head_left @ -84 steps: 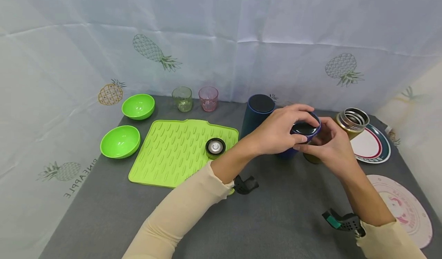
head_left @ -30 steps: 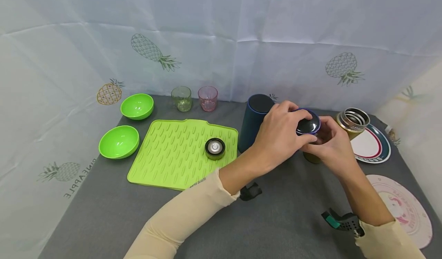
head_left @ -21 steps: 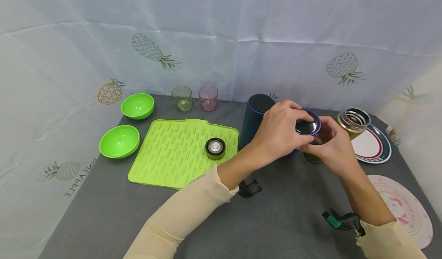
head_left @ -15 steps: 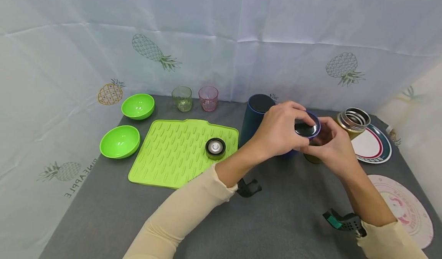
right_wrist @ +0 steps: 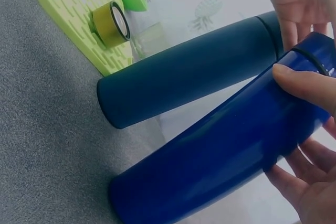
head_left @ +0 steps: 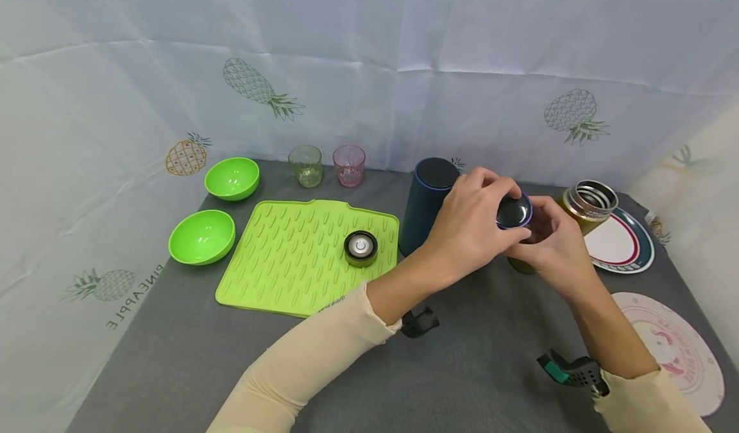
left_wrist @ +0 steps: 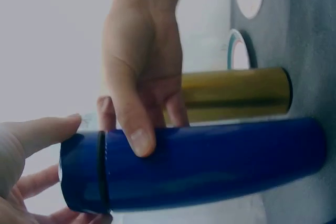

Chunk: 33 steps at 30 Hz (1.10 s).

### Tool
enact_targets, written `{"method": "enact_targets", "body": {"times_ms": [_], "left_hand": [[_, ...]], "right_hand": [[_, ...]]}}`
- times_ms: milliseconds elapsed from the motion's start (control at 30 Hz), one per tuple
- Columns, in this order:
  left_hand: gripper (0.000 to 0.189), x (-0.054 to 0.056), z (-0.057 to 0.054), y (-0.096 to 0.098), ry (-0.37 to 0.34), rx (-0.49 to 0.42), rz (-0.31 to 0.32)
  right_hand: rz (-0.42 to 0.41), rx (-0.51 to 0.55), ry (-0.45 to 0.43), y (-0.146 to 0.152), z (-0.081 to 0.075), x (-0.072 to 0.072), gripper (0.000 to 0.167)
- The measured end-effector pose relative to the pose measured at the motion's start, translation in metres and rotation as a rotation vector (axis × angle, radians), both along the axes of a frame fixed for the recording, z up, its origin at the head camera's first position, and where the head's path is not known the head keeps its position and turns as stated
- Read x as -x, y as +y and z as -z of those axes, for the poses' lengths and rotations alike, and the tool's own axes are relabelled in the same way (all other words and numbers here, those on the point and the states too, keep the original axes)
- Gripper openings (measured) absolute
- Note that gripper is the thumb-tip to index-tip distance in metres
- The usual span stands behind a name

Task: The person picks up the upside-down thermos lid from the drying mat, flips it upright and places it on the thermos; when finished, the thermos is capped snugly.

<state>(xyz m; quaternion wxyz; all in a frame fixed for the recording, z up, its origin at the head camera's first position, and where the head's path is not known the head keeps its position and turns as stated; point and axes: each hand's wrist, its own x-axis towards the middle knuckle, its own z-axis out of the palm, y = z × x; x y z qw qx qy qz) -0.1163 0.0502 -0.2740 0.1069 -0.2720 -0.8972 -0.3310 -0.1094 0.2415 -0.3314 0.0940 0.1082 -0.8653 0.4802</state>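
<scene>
One blue bottle, held roughly upright with its base down at the surface, between three and four o'clock from the middle of the head view. One cap on its top, blue-edged and black-faced. Two hands on this one bottle: left hand pinching the cap between thumb and curled fingers, right hand wrapped around the upper body just below, thumb on one side, fingers on the other. Two cream sleeves, at eight and five o'clock from the cap, each with one black wrist mount beside it.

Three bottles in all: from the blue one, one dark teal bottle just beside at nine o'clock, upright; one gold bottle near at three o'clock, upright, its wide steel mouth uncovered. Two plates farther out: one white plate with red and teal rings between three and four o'clock, one pink-patterned plate at four.

Between eight and nine o'clock, one lime-green mat, bearing one round lid, metal inner face up. Between nine and ten, two glasses, apart: one green glass, one pink glass. Around nine, farthest out, two green bowls: one back bowl, one front bowl. Toward twelve, one pale cloth printed with pineapples.
</scene>
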Motion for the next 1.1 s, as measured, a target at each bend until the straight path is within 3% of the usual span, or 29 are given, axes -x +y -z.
{"method": "enact_targets", "body": {"times_ms": [100,233,367,633,800,933,1100], "left_hand": [[0.040,-0.001,0.000,0.002,0.034,0.005,-0.052],[0.039,0.002,0.001,0.002,0.049,0.001,-0.042],[0.036,0.007,-0.002,-0.001,0.028,-0.002,0.011],[0.029,0.017,-0.009,-0.009,-0.097,0.022,0.168],[0.028,0.021,-0.011,-0.011,-0.170,-0.010,0.237],[0.028,0.017,-0.007,-0.008,-0.148,-0.028,0.208],[0.035,0.005,-0.001,0.000,-0.016,0.011,0.060]], "right_hand": [[-0.001,0.002,-0.001,0.000,-0.001,0.000,0.061],[0.001,0.016,-0.020,0.000,0.000,0.001,0.061],[0.000,0.033,-0.039,0.000,0.000,0.003,0.062],[-0.008,0.022,-0.042,0.000,0.000,0.003,0.066],[-0.015,0.004,-0.029,0.000,0.000,0.001,0.068],[-0.013,0.017,-0.017,-0.001,0.000,0.001,0.066],[0.008,0.016,0.007,-0.002,0.000,0.001,0.062]]}}
